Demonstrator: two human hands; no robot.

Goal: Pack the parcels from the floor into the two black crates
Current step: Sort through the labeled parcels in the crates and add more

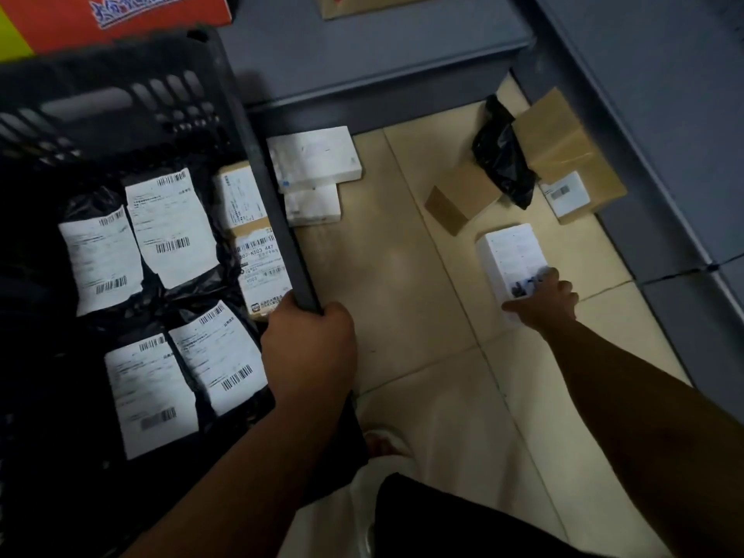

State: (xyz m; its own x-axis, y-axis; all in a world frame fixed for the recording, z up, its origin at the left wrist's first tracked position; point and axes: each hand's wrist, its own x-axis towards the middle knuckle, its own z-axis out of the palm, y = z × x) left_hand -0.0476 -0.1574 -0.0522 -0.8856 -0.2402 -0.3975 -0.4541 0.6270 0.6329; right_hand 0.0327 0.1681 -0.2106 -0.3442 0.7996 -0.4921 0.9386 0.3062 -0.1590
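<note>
Both hands were busy. The left hand (310, 340) was clenched round the right rim of the black crate (277, 219). The right hand (543, 298) reached down to the floor (402, 283), fingers curled over the near end of a white box (508, 251), thumb against its side. Left of the left hand, inside the crate, lay 4 black bags (169, 219) with white labels, and 2 labelled brown boxes (257, 271) sat along the rim. Just beyond the left hand, on the floor against the crate, 2 white boxes (314, 159) were stacked. Beyond the right hand a black bag (503, 159) lay between 2 brown cartons (563, 147); the carton farther right bore a white label.
</note>
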